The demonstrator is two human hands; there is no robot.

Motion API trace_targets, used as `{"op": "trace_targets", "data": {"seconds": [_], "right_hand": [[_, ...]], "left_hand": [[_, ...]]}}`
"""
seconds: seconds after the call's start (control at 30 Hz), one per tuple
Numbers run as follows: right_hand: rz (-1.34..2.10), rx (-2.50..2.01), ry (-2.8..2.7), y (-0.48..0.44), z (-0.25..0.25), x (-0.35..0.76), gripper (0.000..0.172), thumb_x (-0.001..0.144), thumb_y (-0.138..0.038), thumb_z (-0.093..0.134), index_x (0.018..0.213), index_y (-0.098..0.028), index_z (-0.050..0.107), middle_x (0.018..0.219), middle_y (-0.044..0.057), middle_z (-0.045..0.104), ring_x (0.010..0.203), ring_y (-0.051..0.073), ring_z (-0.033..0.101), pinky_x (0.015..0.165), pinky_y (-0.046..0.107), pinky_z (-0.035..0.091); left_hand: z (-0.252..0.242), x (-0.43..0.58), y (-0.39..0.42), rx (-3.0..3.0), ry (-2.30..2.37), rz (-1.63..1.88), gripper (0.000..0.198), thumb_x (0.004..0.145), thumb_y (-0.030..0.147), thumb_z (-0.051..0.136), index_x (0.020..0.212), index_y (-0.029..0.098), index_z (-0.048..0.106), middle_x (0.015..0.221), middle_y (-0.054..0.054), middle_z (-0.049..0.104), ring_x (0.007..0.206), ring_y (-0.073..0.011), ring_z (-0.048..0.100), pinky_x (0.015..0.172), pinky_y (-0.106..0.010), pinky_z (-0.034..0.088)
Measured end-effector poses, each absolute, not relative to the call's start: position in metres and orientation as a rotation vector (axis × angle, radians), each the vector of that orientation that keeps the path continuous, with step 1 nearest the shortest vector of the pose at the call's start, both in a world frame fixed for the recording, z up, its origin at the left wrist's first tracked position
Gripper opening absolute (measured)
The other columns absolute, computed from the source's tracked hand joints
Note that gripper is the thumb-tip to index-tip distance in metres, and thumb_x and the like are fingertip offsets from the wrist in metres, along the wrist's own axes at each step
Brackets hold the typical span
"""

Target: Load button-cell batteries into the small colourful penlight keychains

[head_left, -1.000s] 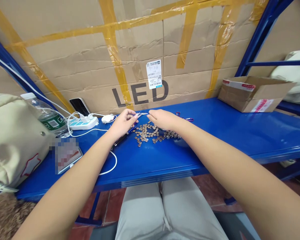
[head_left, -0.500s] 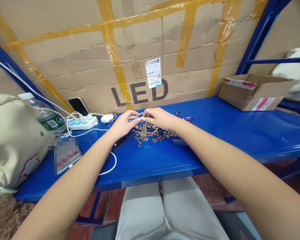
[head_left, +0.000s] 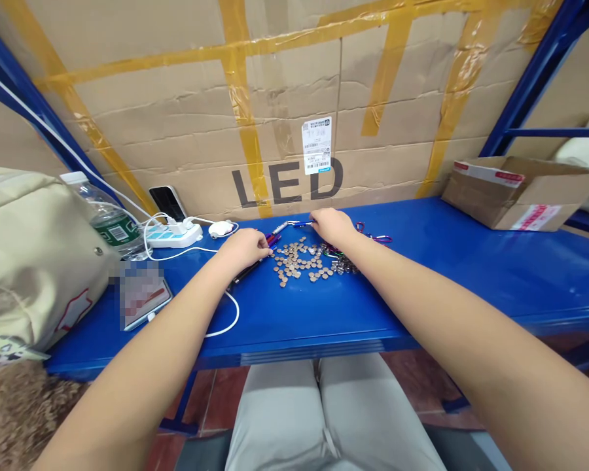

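Note:
My right hand is closed at the back of the blue table, its fingertips pinching the end of a slim blue pen. My left hand is closed beside several dark, red and blue pens. Whatever its fingertips grip is too small to make out. Between the hands lies a loose spread of copper-coloured coins. Close under my right wrist is a heap of small silver metal pieces, partly hidden. Coloured carabiners lie just beyond that wrist.
On the left are a power strip with white cables, a water bottle, a phone-like device and a beige bag. An open cardboard box stands at right. A large taped cardboard panel rises behind.
My hands were together over the coins, holding a thin blue-and-white item. They have parted: the left went toward the pens, the right to the back with the blue pen. The view shifted slightly.

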State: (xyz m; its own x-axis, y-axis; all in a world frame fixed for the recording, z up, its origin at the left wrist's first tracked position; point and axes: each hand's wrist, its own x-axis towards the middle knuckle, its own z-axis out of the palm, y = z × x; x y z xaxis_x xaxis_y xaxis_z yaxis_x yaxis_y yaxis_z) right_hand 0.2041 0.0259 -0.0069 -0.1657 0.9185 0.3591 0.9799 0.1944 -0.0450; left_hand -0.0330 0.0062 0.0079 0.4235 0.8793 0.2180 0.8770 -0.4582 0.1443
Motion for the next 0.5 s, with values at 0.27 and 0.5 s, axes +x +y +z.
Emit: {"op": "trace_targets", "data": {"seconds": [0.27,0.5], "right_hand": [[-0.186,-1.605,-2.419,0.0,0.008,0.202,0.026,0.087,-0.029,0.055,0.105,-0.023,0.072,0.109,0.008,0.071,0.103,0.027,0.062,0.083,0.039,0.047],[-0.25,-1.548,-2.608,-0.003,-0.001,0.195,0.042,0.086,-0.01,0.044,0.116,-0.025,0.068,0.121,0.007,0.068,0.109,0.027,0.061,0.08,0.036,0.046]], "left_hand": [[0.007,-0.03,0.002,2.595,1.659,0.323,0.017,0.071,0.035,0.066,0.06,0.022,0.068,0.069,-0.007,0.069,0.064,-0.0221,0.059,0.059,-0.03,0.04],[0.015,-0.026,-0.007,2.521,1.588,0.631,0.017,0.075,0.036,0.064,0.068,0.02,0.067,0.074,-0.007,0.069,0.066,-0.0213,0.059,0.061,-0.031,0.043]]}}
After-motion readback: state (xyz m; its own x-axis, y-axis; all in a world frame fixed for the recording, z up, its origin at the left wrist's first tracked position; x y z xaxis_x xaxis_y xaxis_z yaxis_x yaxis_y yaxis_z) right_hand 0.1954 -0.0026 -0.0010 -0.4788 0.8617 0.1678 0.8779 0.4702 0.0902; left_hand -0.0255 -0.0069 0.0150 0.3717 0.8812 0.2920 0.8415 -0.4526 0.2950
